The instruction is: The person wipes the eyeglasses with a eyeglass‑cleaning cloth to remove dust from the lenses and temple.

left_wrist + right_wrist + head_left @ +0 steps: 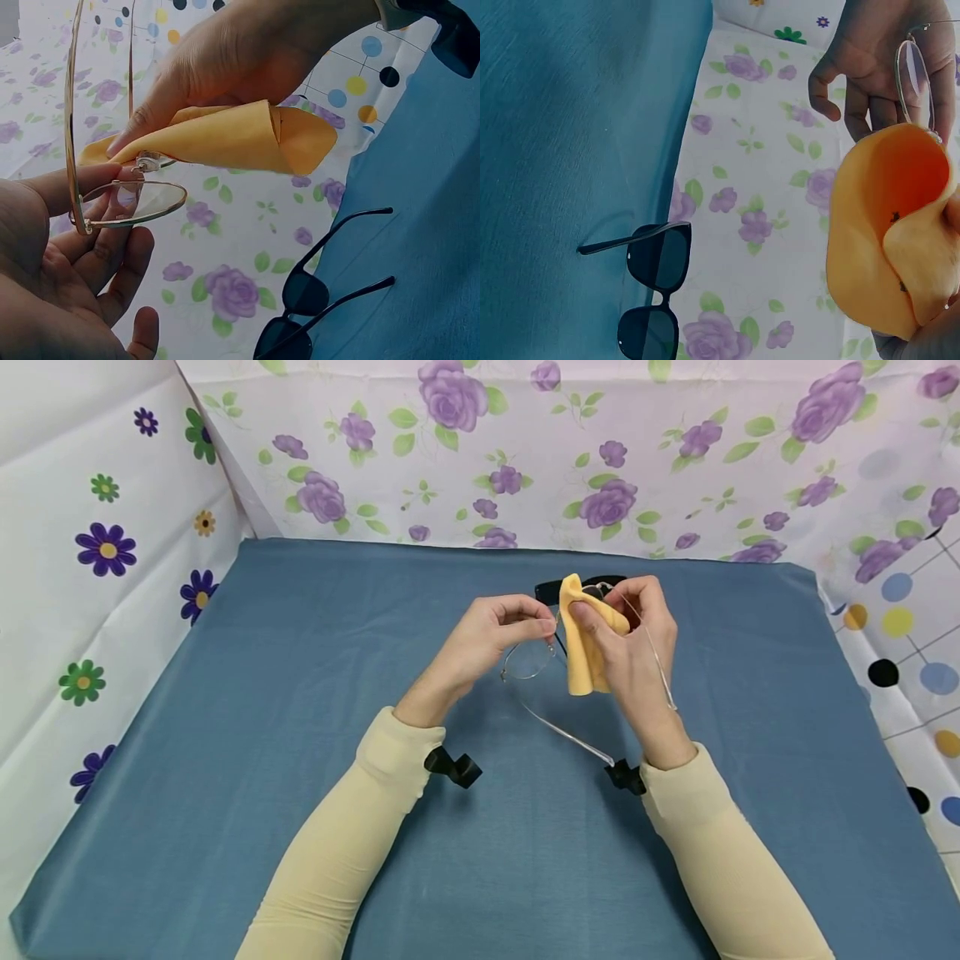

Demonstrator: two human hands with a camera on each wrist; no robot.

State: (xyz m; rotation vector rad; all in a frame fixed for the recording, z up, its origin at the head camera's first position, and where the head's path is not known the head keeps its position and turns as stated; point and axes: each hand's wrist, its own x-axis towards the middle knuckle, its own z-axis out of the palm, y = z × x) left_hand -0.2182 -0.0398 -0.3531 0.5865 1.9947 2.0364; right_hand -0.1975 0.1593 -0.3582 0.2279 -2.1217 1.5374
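Thin metal-rimmed eyeglasses (567,739) are held up between both hands above the table, temples unfolded toward me. My left hand (480,639) pinches the frame near the bridge with thumb and fingertips; one clear lens (154,204) hangs below it in the left wrist view. With thumb and fingers, my right hand (637,652) grips a yellow cloth (581,664) folded over the other lens, which the cloth mostly hides. In the right wrist view the cloth (866,240) curls open like a cone, and my left hand (885,67) is beyond it.
Black sunglasses (550,592) lie with temples unfolded near the far edge of the blue tablecloth (300,735), behind my hands. A flowered sheet (517,452) rises at the back; patterned sheets flank both sides. Black straps (453,768) hang at my wrists.
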